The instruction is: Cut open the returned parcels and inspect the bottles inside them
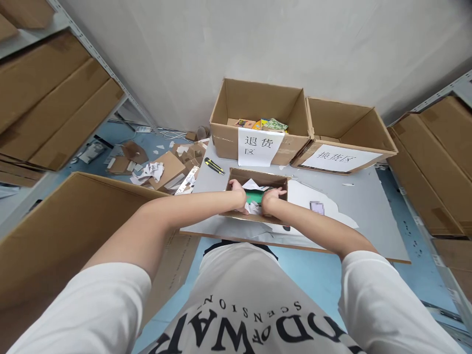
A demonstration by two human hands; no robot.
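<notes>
White sleeves and a printed white T-shirt (250,314) fill the near edge of the view, and both bare forearms reach forward into a small open cardboard box (236,214) that sits at the near edge of the table (372,216). Inside that box lies a green item (254,197) among crumpled white paper (252,185). The left hand (238,192) and the right hand (272,199) flank the green item, one at each end, fingers curled down around it; each grip looks closed on it, though the fingertips are hidden below the box wall, so how deep the hold goes cannot be told.

To lift it cleanly, the person would do well, by this view, to keep both hands level, draw straight up past the box walls, and let the loose paper fall away rather than drag it out.

On the grey table, a yellow-and-black utility knife (214,166) lies just left of the small box, a small lilac card (317,207) to its right on a white sheet (313,199). Behind stand two larger open cartons (258,123), each with a white sign bearing Chinese characters (258,146); the left one holds a few coloured packs. Metal shelving with flat cartons (55,98) lines both sides, cardboard scraps (158,167) litter the blue floor, and a big carton (66,226) stands at the person's left.
</notes>
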